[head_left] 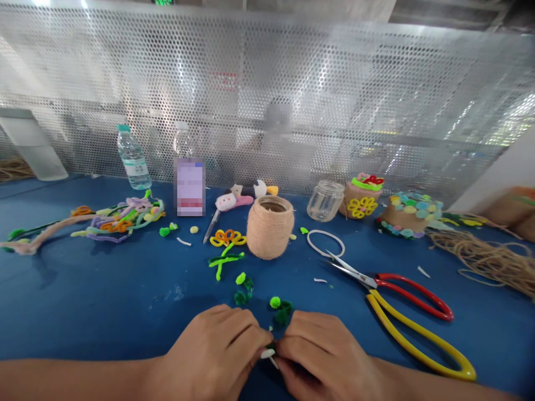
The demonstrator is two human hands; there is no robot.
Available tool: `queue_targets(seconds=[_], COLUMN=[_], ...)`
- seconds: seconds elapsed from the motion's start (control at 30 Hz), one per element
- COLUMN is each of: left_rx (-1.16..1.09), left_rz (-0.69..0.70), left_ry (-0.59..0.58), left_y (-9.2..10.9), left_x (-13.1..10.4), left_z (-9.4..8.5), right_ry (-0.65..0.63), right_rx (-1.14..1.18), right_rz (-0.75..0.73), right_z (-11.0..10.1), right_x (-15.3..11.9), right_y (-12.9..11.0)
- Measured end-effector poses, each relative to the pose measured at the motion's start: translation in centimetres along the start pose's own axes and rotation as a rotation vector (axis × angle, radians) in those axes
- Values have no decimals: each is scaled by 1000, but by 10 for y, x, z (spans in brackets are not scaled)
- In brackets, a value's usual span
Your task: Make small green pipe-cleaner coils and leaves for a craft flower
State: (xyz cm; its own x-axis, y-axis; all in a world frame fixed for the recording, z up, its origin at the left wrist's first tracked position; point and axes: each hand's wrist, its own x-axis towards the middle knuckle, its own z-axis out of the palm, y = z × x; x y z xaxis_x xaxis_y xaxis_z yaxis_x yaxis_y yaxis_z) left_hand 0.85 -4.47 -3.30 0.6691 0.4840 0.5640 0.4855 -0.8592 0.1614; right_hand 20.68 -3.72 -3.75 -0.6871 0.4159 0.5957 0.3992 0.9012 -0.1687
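Near the bottom edge, my left hand (221, 348) and my right hand (320, 351) meet with their fingers pinched together. Between the fingertips shows a small white piece (268, 353) with a bit of dark green beside it; my fingers hide most of it. Just beyond my hands lie a bright green pompom (275, 302) and a dark green fuzzy piece (283, 314). Farther back stands a twine-wrapped jar (270, 228), open at the top. Left of the jar lies a yellow and orange pipe-cleaner flower (228, 238) with a green stem (225, 259).
Open scissors (371, 284) lie at the right, near a white ring (326, 243). Behind are a glass jar (326, 201), decorated jars (363, 197) and loose twine (485, 259). Left are a pipe-cleaner bundle (121, 220), a phone (189, 187), a pen (212, 225) and a bottle (134, 161).
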Motion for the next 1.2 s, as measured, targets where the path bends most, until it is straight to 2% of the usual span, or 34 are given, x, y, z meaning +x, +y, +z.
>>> queue_targets(seconds=[0.13, 0.43, 0.7, 0.83, 0.97, 1.1, 1.2], left_rx=[-3, -24, -138, -193, -142, -151, -145], left_rz=[-8, 7, -157, -148, -149, -154, -160], left_ry=[-36, 44, 111, 98, 99, 106, 120], left_y=[-1, -5, -7, -7, -8, -9, -10], left_x=[0, 1, 6, 6, 4, 3, 2], left_z=[0, -2, 0, 2, 5, 5, 5], right_ry=[4, -62, -76, -144, -197, -221, -207], right_rx=[58, 241, 422, 521, 655, 881, 983], right_rz=[37, 131, 227, 345, 536, 749, 854], right_z=[-1, -7, -12, -13, -11, -8, -6], right_x=[2, 7, 8, 11, 13, 13, 14], right_y=[-2, 0, 5, 7, 7, 7, 6])
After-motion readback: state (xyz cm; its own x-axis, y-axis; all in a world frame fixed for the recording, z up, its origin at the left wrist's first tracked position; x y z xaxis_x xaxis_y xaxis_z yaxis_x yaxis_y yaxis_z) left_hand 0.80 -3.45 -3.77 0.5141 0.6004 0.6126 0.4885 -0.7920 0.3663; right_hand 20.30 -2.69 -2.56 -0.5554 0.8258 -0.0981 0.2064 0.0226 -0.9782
